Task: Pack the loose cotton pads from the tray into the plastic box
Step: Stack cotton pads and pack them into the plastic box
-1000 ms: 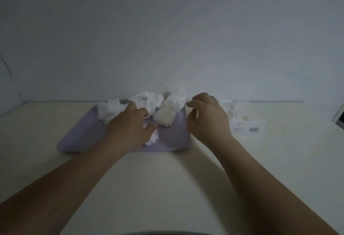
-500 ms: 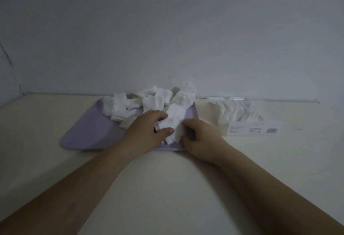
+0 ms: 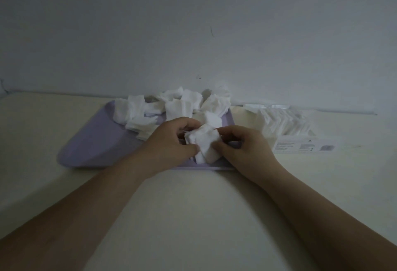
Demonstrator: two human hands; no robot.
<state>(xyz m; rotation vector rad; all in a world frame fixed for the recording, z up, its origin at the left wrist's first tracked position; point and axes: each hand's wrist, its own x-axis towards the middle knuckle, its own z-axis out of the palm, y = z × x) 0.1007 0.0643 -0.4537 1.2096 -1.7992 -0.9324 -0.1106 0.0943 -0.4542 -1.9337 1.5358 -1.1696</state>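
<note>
Over the near right part of the lilac tray [image 3: 90,148], a small bunch of white square cotton pads [image 3: 204,144] is pinched from both sides, the left hand [image 3: 171,141] and right hand [image 3: 242,148] closed on it together. More pads [image 3: 171,107] lie heaped at the tray's far edge. Half a second ago the bunch sat lower, under the left fingers. Right of the tray, the plastic box [image 3: 300,145] holds upright pads; its label is unreadable in the dim light.
</note>
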